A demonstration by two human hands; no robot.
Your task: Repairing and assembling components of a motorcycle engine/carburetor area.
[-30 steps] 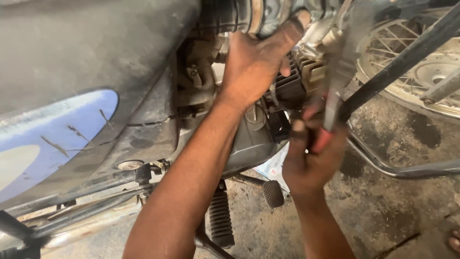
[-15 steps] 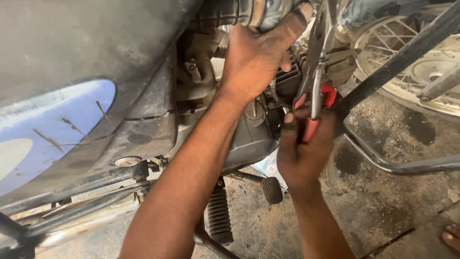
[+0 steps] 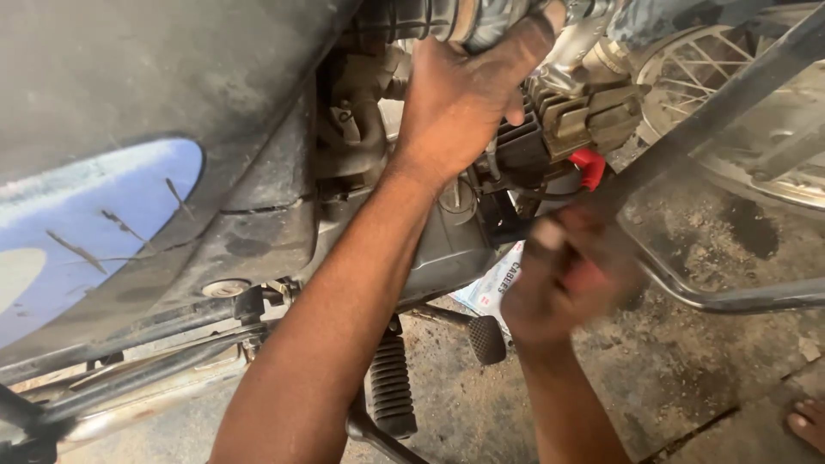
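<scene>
Gripping the engine's ribbed hose (image 3: 447, 17), left hand (image 3: 464, 103), right hand (image 3: 567, 275) blurred, closed around red-handled pliers (image 3: 588, 167).

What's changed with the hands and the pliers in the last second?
The right hand has dropped away from the engine and is blurred in motion; the red-handled pliers it raised there can no longer be made out, though some red shows in its grip. The left hand stays pressed on the ribbed hose up top. The footpeg hasn't moved.
</scene>
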